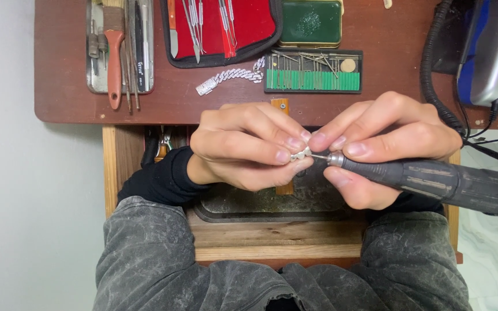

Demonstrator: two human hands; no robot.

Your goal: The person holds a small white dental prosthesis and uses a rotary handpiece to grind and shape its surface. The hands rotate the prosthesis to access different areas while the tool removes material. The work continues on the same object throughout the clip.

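Left hand is pinching a tiny silver link piece between thumb and fingertips, fingers curled in tight so only the end of it pokes out to the right. That grip looks chosen to keep the piece from spinning or jumping. It sits dead centre of the view, over the dark catch tray in the wooden bench's cut-out, probably so filings drop in there.

Right hand holds a grey rotary handpiece like a pen, fingers closed narrow right up near the nose, with the thin bur touching the link. Choking up that far looks like a control thing. Both hands are butted together around the wooden bench pin, which would steady them.

Far side of the bench: a strip of silver chain links, a green bur rack just right of it, a red tool roll with picks, a green tin and a metal tray of files at far left. The motor box sits at far right, cable running to the handpiece.
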